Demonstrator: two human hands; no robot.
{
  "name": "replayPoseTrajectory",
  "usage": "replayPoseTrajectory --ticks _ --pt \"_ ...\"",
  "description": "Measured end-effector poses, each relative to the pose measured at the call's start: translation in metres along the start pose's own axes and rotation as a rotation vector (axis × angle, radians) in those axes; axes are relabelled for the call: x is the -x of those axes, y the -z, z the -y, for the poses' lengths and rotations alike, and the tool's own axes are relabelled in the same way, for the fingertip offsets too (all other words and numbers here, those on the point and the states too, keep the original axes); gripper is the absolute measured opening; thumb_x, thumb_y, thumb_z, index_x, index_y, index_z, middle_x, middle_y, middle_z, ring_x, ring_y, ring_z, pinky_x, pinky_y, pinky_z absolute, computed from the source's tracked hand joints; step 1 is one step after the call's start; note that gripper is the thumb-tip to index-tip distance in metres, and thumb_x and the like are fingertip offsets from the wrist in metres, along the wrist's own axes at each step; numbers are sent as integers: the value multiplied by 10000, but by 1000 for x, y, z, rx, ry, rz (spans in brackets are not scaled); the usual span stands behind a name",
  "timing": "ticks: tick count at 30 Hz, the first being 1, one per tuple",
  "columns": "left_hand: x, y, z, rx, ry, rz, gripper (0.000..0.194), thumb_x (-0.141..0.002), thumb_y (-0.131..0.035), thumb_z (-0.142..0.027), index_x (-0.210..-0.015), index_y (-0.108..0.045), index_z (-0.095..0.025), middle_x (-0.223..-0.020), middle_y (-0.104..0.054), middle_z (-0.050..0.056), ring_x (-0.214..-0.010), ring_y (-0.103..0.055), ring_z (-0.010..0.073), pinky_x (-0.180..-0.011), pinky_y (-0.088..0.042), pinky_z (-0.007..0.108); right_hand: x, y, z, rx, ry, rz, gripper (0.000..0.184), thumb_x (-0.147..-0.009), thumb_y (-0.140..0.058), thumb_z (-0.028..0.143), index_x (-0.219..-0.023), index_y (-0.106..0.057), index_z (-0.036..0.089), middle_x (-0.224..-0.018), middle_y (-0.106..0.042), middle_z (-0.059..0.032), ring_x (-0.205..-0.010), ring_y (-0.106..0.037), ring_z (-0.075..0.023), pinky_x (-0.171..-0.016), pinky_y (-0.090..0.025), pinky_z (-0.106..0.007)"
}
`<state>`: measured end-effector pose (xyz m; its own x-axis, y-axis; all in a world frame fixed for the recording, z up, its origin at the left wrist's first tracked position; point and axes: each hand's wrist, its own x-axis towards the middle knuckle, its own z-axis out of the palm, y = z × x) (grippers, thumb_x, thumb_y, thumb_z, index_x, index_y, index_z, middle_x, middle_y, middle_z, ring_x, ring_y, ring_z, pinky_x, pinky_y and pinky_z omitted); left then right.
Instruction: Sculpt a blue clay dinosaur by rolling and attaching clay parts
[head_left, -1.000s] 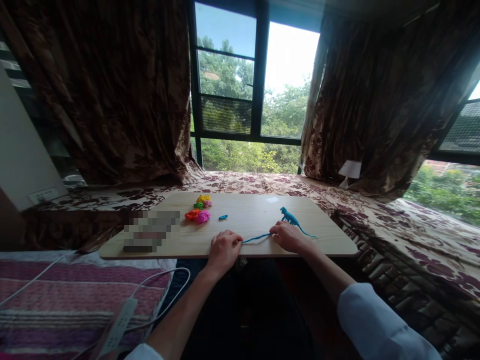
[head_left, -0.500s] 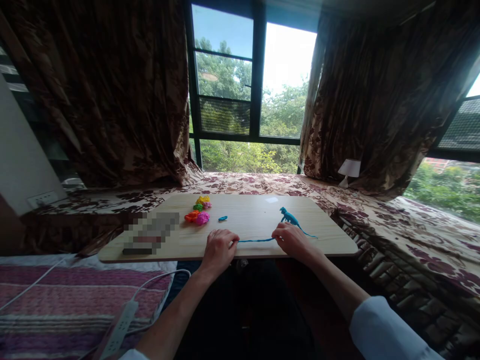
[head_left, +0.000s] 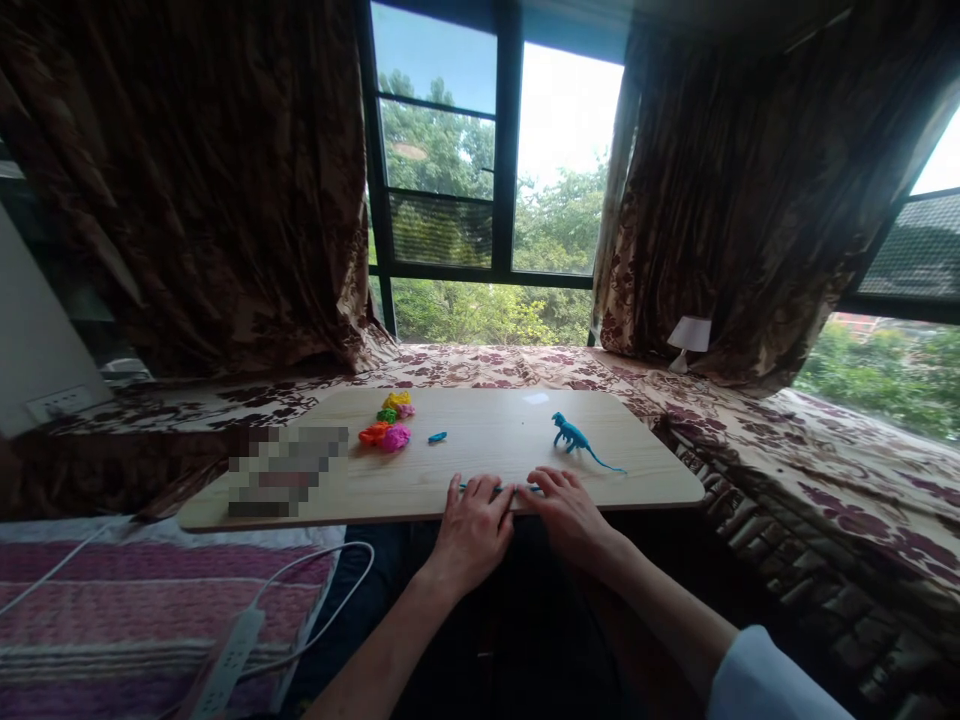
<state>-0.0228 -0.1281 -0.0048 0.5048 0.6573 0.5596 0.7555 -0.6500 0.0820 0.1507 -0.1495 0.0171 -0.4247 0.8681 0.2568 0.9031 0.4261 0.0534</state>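
A thin blue strand of modelling clay (head_left: 529, 488) lies along the near edge of the pale wooden table (head_left: 487, 435). My left hand (head_left: 476, 520) rests on its left part, palm down with fingers stretched out over it. Beside it, my right hand (head_left: 564, 508) lies on the right part, fingers also extended. Most of the strand is hidden under the fingers. Beyond my right hand stands a blue clay animal figure (head_left: 572, 435) with a long thin tail. A small blue clay piece (head_left: 437, 438) sits farther left.
Lumps of orange clay (head_left: 371, 435), pink clay (head_left: 396, 438), green clay (head_left: 386, 414) and yellow clay (head_left: 397, 399) are grouped at the back left. A pixelated item (head_left: 285, 472) occupies the table's left end. A power strip (head_left: 229, 660) with a white cable is at lower left.
My hands have come together from the strand's two ends, and their fingers now lie flat over it instead of pinching it. The view has shifted slightly.
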Motion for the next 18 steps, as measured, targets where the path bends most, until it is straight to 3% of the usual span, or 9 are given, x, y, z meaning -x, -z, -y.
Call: replayPoseTrajectory --ticks 6,13,18 --pt "-3 -1 -5 -79 12 24 406 -785 -466 -230 -1189 -503 -214 -1219 -507 88 -1217 -343 252 -1066 -99 508 -7 -4 -3 17 -33 18 476 -794 -401 157 -1270 -422 182 -1318 -398 -123 -1291 -198 -259 -1017 -168 -451" --pt "3 2 -8 -90 -29 70 468 -743 -478 -194 -1211 -479 -184 -1227 -508 92 -1242 -312 255 -1083 -46 496 6 -2 10 6 15 50 523 -790 -374 142 -1313 -371 127 -1349 -396 -116 -1323 -159 -224 -1060 -108 -412" --pt "0 1 -5 -103 10 87 463 -759 -406 -114 -1209 -479 -197 -1215 -519 83 -1218 -348 238 -1076 -67 499 4 -5 4 -8 -30 67 586 -742 -395 138 -1327 -351 127 -1375 -366 -111 -1328 -132 -254 -1050 -107 -459"
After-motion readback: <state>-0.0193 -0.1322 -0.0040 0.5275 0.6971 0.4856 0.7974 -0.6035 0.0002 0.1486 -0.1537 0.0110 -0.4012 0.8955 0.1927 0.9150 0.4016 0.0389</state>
